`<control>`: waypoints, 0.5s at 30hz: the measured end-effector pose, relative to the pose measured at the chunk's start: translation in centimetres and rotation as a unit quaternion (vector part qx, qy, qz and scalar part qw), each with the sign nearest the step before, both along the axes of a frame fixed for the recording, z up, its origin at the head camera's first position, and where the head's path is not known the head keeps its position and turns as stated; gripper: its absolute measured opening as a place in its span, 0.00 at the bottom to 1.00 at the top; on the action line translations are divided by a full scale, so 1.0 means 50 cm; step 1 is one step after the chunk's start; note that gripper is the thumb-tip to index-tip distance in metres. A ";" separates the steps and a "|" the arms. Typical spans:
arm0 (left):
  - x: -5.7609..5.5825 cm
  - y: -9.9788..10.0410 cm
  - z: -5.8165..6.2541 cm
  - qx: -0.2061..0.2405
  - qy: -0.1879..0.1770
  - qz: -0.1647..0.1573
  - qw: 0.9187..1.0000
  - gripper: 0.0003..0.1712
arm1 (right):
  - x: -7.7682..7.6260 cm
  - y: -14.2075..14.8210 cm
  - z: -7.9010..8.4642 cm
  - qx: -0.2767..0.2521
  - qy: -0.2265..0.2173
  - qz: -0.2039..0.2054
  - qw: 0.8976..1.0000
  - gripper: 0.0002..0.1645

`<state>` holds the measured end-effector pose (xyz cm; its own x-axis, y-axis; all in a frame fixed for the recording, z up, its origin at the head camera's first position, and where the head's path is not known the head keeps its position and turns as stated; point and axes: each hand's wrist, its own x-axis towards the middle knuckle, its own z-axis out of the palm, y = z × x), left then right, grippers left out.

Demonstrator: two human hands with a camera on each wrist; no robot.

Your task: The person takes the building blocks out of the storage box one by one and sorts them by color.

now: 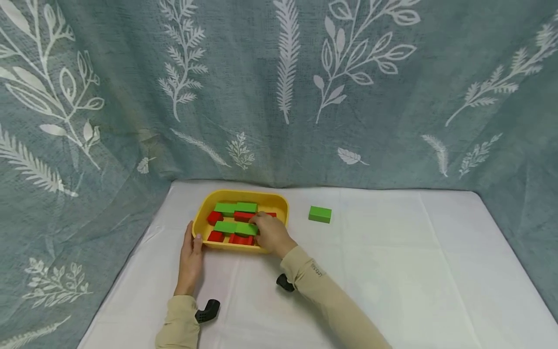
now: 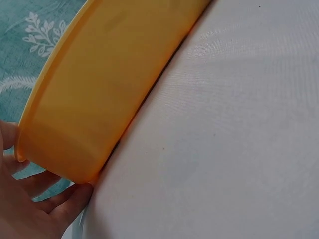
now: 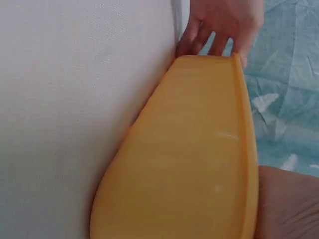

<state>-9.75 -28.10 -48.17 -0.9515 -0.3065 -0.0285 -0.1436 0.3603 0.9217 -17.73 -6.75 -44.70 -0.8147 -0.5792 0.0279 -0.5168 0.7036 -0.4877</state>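
Observation:
A yellow plastic bin [image 1: 279, 198] holds several green and red blocks, among them a green block [image 1: 225, 227] and a red block [image 1: 215, 217]. My left hand [image 1: 191, 259] grips the bin's left end; in the left wrist view its thumb is at the rim and its fingers lie against the outer wall. Reaching over the bin's front right, my right hand [image 1: 273, 233] pinches the right-hand green block [image 1: 246, 229] of the front row. The bin wall [image 3: 189, 149] hides those fingertips in the right wrist view.
One loose green block [image 1: 320, 214] lies on the white-covered table [image 1: 392, 271], right of the bin. A patterned blue-green curtain [image 1: 261, 87] hangs behind the table. Black devices stick out beside the left cuff [image 1: 208, 311] and right cuff [image 1: 301, 266].

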 end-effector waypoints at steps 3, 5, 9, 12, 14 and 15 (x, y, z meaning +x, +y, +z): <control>-0.001 0.005 0.001 -0.009 -0.002 -0.007 1.000 0.34 | 0.001 -0.002 -0.006 -0.003 0.004 -0.011 1.000 0.22; -0.001 0.005 0.002 -0.015 -0.001 -0.006 1.000 0.34 | 0.000 -0.003 -0.008 -0.004 -0.003 -0.014 1.000 0.23; 0.002 0.003 0.001 -0.012 -0.002 0.001 1.000 0.34 | -0.004 -0.008 -0.008 0.009 -0.018 -0.008 1.000 0.23; 0.003 0.001 0.000 -0.007 -0.002 0.000 1.000 0.34 | -0.007 -0.009 -0.005 0.014 -0.009 -0.003 1.000 0.25; 0.004 0.000 -0.001 -0.006 -0.002 0.000 1.000 0.34 | -0.010 -0.007 -0.001 0.004 0.004 -0.002 1.000 0.26; 0.004 0.000 -0.001 -0.007 -0.002 0.002 1.000 0.34 | -0.011 -0.005 0.002 -0.003 0.011 -0.002 1.000 0.27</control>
